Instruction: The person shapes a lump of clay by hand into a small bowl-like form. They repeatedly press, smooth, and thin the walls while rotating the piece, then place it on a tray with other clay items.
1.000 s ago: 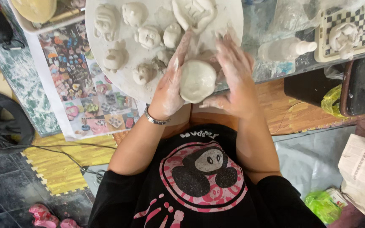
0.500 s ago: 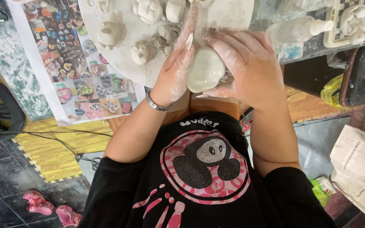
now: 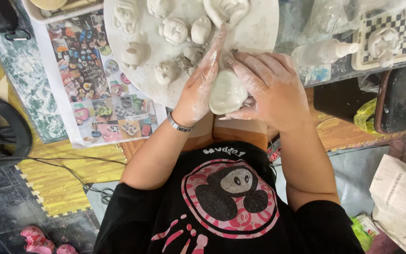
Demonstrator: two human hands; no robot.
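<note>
Clay lump (image 3: 225,91) sits at the near edge of the round white board (image 3: 264,33), cupped between left hand (image 3: 198,91) and right hand (image 3: 271,89), palms pressed in from both sides. Looks soft, damp, fairly dense: dents easily, so support from the sides and underneath, not fingertips. Small clay figures (image 3: 172,30) farther back on the board look fragile.

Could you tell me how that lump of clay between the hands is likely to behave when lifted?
The clay lump looks soft and probably dents easily. Its rounded shape may roll if set down. Residue on the left hand and right hand suggests tackiness.
</note>
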